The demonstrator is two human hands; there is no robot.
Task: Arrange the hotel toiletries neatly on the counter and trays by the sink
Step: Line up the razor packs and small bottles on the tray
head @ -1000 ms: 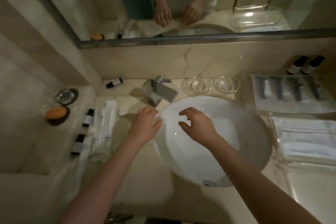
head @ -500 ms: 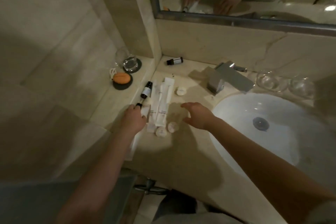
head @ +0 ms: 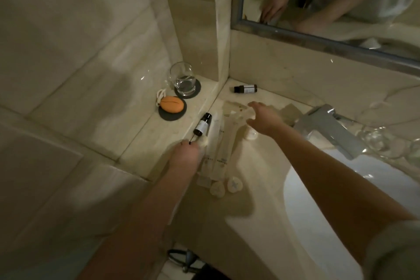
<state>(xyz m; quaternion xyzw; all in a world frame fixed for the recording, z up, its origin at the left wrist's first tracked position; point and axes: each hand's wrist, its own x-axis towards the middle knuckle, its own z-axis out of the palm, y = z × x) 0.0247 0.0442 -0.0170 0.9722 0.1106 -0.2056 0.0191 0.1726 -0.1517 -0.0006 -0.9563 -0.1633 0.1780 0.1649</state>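
Toiletry packets [head: 219, 143] lie lengthwise toward the wall; left hand [head: 185, 154] grasps one, right hand [head: 264, 118] spread loose.

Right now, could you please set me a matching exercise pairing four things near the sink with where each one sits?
Things:
1. drinking glass
2. orange soap
3. far small bottle
4. near small bottle

Places:
A. lying on the counter in the corner below the mirror
B. lying along the step between ledge and counter, just beyond the left hand
C. upright on the dark coaster nearest the wall corner
D. on the dark coaster nearer the camera, cord at its side

Pairs: 1-C, 2-D, 3-A, 4-B
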